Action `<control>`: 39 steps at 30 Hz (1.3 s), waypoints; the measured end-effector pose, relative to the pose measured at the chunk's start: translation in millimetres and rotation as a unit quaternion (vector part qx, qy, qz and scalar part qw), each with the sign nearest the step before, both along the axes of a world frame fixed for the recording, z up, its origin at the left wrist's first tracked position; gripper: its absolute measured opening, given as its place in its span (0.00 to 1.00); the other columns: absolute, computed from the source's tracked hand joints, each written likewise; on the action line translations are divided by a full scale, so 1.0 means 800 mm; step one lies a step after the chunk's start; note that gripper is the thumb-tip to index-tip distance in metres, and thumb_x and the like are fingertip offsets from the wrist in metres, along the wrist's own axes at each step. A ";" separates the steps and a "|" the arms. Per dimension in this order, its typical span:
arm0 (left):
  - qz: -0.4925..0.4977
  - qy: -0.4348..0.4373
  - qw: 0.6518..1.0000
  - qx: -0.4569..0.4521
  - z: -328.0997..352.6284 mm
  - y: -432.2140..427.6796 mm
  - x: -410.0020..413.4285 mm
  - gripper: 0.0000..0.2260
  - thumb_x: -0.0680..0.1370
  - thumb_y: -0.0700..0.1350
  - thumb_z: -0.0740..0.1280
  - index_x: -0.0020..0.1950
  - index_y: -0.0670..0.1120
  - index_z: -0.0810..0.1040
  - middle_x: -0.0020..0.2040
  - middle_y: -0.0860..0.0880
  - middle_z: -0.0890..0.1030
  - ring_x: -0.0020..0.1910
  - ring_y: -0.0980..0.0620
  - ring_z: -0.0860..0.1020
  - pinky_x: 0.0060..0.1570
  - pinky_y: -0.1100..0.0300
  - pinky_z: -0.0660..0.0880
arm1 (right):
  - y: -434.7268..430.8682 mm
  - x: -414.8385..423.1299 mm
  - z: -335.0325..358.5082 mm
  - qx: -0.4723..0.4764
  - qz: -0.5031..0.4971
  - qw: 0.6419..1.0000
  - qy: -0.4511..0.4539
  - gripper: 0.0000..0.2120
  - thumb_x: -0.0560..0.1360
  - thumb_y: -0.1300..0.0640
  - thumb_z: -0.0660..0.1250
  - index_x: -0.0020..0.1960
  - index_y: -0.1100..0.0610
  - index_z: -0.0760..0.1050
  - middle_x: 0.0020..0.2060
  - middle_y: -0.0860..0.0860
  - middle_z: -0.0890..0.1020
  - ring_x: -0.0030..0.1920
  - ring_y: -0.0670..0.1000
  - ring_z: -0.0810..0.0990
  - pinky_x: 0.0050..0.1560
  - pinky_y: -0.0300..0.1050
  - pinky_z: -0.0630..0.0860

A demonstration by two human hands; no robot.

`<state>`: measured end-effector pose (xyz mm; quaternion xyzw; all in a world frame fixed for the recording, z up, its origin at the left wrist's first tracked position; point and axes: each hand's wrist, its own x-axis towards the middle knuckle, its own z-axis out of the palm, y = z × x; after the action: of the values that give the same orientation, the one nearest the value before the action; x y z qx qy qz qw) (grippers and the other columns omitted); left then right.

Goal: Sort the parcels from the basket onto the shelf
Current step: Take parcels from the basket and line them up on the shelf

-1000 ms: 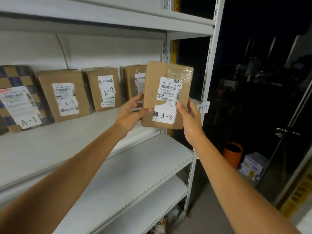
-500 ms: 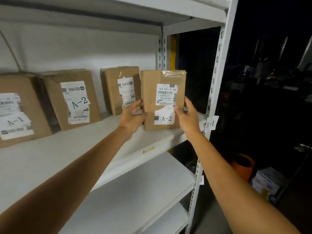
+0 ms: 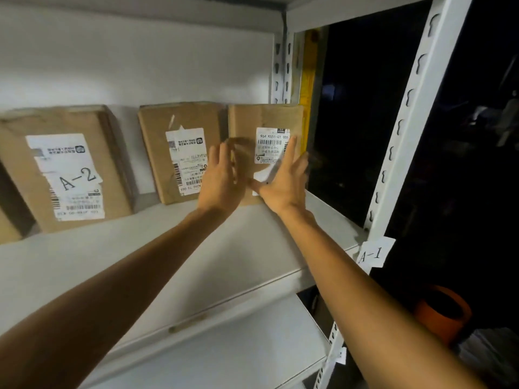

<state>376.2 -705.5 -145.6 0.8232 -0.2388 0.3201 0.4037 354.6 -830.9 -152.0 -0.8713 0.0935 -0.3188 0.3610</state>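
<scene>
Reaching deep into the rack, the left hand (image 3: 222,178) and right hand (image 3: 283,178) are both spread wide with straight fingers, holding nothing, right in front of the parcel (image 3: 269,119). The left is blurred, and I can't tell whether either palm touches the cardboard. That parcel stands upright at the back of the shelf (image 3: 140,262). It looks like a small, stiff carton, probably light; I'd take it by its two side edges, thumbs off the slick label. Its label reads roughly "964 K551-01 005" above a barcode. Just left of the parcel stands a second carton (image 3: 179,153) with its label upside down, and further left is a bigger box (image 3: 64,175) marked "A-2". Right of the parcel, the rack's front upright (image 3: 404,122) carries a paper tag (image 3: 372,254) reading "A-1".
</scene>
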 end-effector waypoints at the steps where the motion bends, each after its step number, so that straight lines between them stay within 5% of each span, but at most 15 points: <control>1: 0.003 -0.021 1.000 0.016 0.002 -0.002 0.005 0.24 0.75 0.37 0.66 0.70 0.46 0.65 0.62 0.44 0.70 0.50 0.50 0.74 0.45 0.56 0.77 | 0.000 0.008 0.000 -0.014 -0.007 1.000 0.000 0.62 0.64 0.41 0.77 0.78 0.51 0.34 0.76 0.62 0.47 0.72 0.67 0.57 0.66 0.61 0.66; 5: 0.024 -0.045 0.994 0.094 0.006 -0.004 0.028 0.24 0.77 0.35 0.62 0.72 0.47 0.65 0.68 0.43 0.66 0.60 0.46 0.72 0.54 0.61 0.71 | -0.004 0.040 -0.004 -0.037 -0.029 0.999 0.016 0.61 0.66 0.41 0.74 0.77 0.53 0.31 0.76 0.64 0.43 0.72 0.68 0.55 0.68 0.65 0.63; 10: 0.014 -0.089 0.972 0.218 -0.001 -0.014 0.041 0.23 0.76 0.32 0.64 0.69 0.46 0.71 0.72 0.40 0.59 0.65 0.40 0.71 0.58 0.51 0.76 | -0.011 0.075 -0.006 -0.004 -0.005 1.000 0.018 0.62 0.66 0.41 0.74 0.76 0.53 0.28 0.75 0.66 0.37 0.75 0.69 0.46 0.71 0.67 0.55; 14: 0.065 -0.072 0.943 0.318 -0.005 -0.011 0.049 0.36 0.73 0.30 0.64 0.77 0.50 0.58 0.78 0.43 0.46 0.71 0.41 0.60 0.54 0.56 0.76 | -0.009 0.088 -0.011 0.006 0.007 1.000 0.018 0.69 0.61 0.37 0.77 0.75 0.53 0.26 0.74 0.65 0.34 0.75 0.68 0.41 0.72 0.66 0.51; 19: 0.098 -0.106 0.917 0.373 -0.004 -0.007 0.048 0.34 0.71 0.31 0.66 0.76 0.39 0.59 0.75 0.39 0.59 0.68 0.39 0.59 0.59 0.48 0.73 | -0.017 0.088 -0.012 -0.006 0.027 0.999 0.020 0.67 0.62 0.37 0.77 0.75 0.54 0.27 0.75 0.64 0.33 0.76 0.67 0.39 0.73 0.65 0.50; 24: 0.100 -0.095 0.906 0.400 0.000 -0.005 0.037 0.33 0.73 0.38 0.64 0.77 0.42 0.57 0.76 0.43 0.56 0.71 0.41 0.55 0.68 0.47 0.65 | -0.043 0.068 -0.011 -0.041 0.058 0.997 0.013 0.61 0.66 0.43 0.76 0.77 0.52 0.32 0.77 0.59 0.39 0.77 0.63 0.42 0.73 0.63 0.53; 29: 0.066 -0.094 0.902 0.417 0.004 0.001 0.017 0.26 0.75 0.45 0.65 0.73 0.47 0.67 0.76 0.47 0.62 0.75 0.44 0.55 0.71 0.48 0.57 | -0.055 0.037 -0.010 -0.063 0.062 0.996 0.029 0.42 0.72 0.48 0.71 0.78 0.51 0.52 0.77 0.53 0.55 0.75 0.57 0.57 0.73 0.53 0.61; 33: 0.020 -0.062 0.920 0.385 0.010 0.011 0.003 0.22 0.75 0.45 0.64 0.70 0.49 0.71 0.75 0.50 0.65 0.72 0.47 0.63 0.70 0.53 0.59 | -0.054 -0.006 -0.007 -0.025 0.099 0.993 0.066 0.30 0.75 0.49 0.68 0.74 0.46 0.62 0.70 0.48 0.72 0.68 0.53 0.70 0.56 0.41 0.66; 39: -0.090 0.081 0.929 0.348 0.013 0.031 -0.032 0.29 0.77 0.47 0.63 0.76 0.52 0.58 0.72 0.45 0.68 0.70 0.43 0.65 0.67 0.54 0.62 | -0.036 -0.094 -0.003 -0.040 0.054 0.989 0.132 0.31 0.77 0.45 0.66 0.76 0.49 0.60 0.73 0.53 0.66 0.72 0.56 0.65 0.67 0.51 0.66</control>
<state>350.3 -680.4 -135.6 0.9103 -0.3748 0.1109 0.1366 279.3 -859.4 -154.6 -0.9233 0.0804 -0.1850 0.3269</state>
